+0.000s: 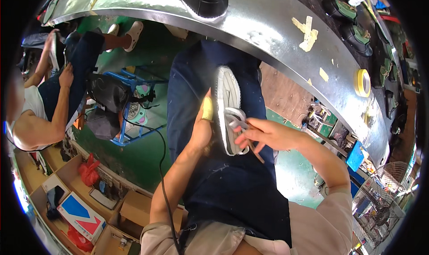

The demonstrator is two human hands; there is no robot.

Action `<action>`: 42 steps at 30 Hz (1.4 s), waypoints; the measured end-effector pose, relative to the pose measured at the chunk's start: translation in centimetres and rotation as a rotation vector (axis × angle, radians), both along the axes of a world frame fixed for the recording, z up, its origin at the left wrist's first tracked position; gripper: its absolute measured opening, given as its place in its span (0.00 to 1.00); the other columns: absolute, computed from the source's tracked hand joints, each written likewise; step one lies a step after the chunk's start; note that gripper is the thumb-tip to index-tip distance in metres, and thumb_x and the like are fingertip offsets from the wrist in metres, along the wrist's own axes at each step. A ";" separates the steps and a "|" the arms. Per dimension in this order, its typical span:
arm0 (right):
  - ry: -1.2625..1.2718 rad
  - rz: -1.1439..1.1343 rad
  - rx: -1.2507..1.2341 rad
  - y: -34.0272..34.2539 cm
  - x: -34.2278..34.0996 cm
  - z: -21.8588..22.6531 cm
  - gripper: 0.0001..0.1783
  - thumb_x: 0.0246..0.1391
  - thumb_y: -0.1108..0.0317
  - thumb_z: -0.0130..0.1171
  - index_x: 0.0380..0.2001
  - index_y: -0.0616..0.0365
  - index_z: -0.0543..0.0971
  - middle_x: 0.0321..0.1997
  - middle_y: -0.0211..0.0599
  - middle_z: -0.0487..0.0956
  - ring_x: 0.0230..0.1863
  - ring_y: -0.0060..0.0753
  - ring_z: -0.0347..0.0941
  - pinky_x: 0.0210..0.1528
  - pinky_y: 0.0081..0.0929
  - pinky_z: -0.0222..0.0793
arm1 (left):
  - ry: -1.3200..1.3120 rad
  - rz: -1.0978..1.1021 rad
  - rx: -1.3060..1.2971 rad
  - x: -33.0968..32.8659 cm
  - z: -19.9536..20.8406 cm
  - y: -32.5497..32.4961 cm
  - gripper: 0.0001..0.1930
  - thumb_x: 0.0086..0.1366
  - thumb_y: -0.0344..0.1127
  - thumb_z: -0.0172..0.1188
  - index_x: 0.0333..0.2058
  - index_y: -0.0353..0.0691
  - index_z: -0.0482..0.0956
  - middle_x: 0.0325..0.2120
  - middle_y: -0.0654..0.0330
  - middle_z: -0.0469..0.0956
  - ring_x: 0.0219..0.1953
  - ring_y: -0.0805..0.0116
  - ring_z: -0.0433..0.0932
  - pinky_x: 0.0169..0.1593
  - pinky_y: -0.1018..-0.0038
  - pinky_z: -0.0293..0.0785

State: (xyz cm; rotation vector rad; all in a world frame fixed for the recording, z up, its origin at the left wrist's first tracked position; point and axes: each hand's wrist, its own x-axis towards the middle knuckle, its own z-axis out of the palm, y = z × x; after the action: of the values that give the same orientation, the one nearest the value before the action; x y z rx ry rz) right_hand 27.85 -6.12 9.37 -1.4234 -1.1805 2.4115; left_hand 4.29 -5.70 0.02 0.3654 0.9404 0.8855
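Observation:
A pale grey-white shoe (229,94) with a stitched edge lies across my lap, toe pointing away from me. My left hand (203,130) grips it from the left side; yellow tape (208,109) wraps a finger along the edge, and the other fingers are hidden. Over the heel end, my right hand (266,134) has its fingers curled and slightly blurred beside a looped grey strip (235,116). A thin brown stick-like piece (256,153) pokes out below these fingers; whether it is a tool or a strip, I cannot tell.
A curved metal bench (259,27) runs ahead, bearing a black shoe (205,2) and a yellow tape roll (363,83). Another person (49,107) sits at left by a blue stool frame (129,107). A black cable (163,179) hangs near my left arm; a fan (380,210) stands right.

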 end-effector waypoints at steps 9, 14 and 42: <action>-0.493 0.243 1.090 0.0 -1.0 -0.1 0.12 0.77 0.61 0.53 0.47 0.61 0.73 0.34 0.50 0.85 0.34 0.56 0.85 0.32 0.47 0.79 | 0.124 -0.147 0.312 -0.2 0.0 1.8 0.30 0.89 0.43 0.35 0.82 0.38 0.50 0.81 0.52 0.55 0.81 0.59 0.55 0.82 0.65 0.49; -0.732 0.701 1.301 1.6 -2.6 1.9 0.15 0.77 0.60 0.55 0.39 0.61 0.75 0.27 0.44 0.82 0.28 0.42 0.86 0.27 0.37 0.80 | 0.164 -0.090 0.328 -0.3 0.7 -0.5 0.31 0.88 0.42 0.38 0.83 0.46 0.45 0.83 0.54 0.49 0.83 0.60 0.50 0.83 0.63 0.46; -0.173 0.488 0.247 0.7 0.8 -0.5 0.22 0.75 0.48 0.58 0.43 0.60 0.74 0.26 0.45 0.84 0.28 0.54 0.84 0.28 0.48 0.74 | 0.716 -0.453 0.633 -3.5 0.5 -0.8 0.57 0.77 0.44 0.65 0.81 0.34 0.26 0.73 0.29 0.63 0.75 0.35 0.67 0.76 0.56 0.62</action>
State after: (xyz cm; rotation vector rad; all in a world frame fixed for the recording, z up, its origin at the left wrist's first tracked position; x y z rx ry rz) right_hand 28.64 -5.40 8.87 -1.4165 -1.9911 2.3305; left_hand 0.77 -6.53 0.55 1.4510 1.1369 0.6090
